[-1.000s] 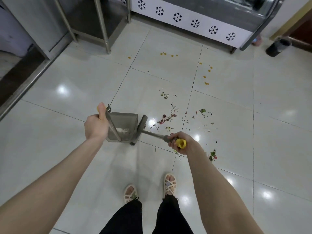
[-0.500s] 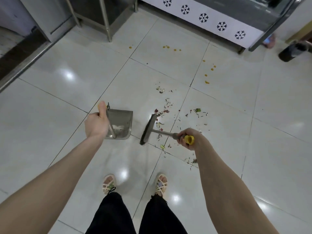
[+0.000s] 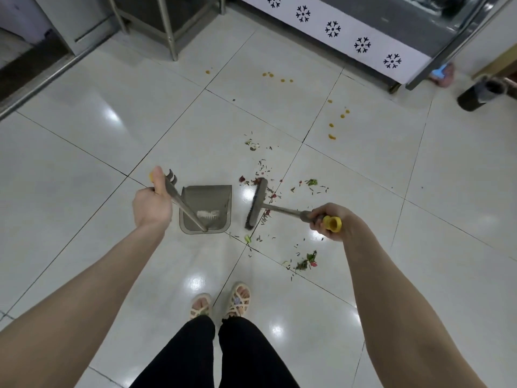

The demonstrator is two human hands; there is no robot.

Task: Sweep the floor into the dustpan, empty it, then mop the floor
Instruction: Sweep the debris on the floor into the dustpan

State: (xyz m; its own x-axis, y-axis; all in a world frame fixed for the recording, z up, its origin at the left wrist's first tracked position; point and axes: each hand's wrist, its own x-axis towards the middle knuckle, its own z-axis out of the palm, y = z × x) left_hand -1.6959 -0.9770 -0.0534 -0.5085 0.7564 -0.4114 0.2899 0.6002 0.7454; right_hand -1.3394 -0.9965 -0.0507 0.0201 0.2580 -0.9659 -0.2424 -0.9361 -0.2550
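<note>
Right hand (image 3: 327,219) is clamped on the broom (image 3: 256,204) handle; left hand (image 3: 152,204) grips the dustpan (image 3: 208,200) handle. Debris (image 3: 305,261) lies scattered across the floor (image 3: 84,152) tiles. Risk: a fast stroke could flick scraps past the pan mouth.

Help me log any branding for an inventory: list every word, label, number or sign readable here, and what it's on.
None: no readable text anywhere in this view.
White panel along the counter base: only black snowflake-like motifs, no letters.
Dustpan, held by the left hand: no visible label.
Brush, held by the right hand: yellow cap on the handle end, no print that can be made out.
Dark bin: blurred, nothing legible.
</note>
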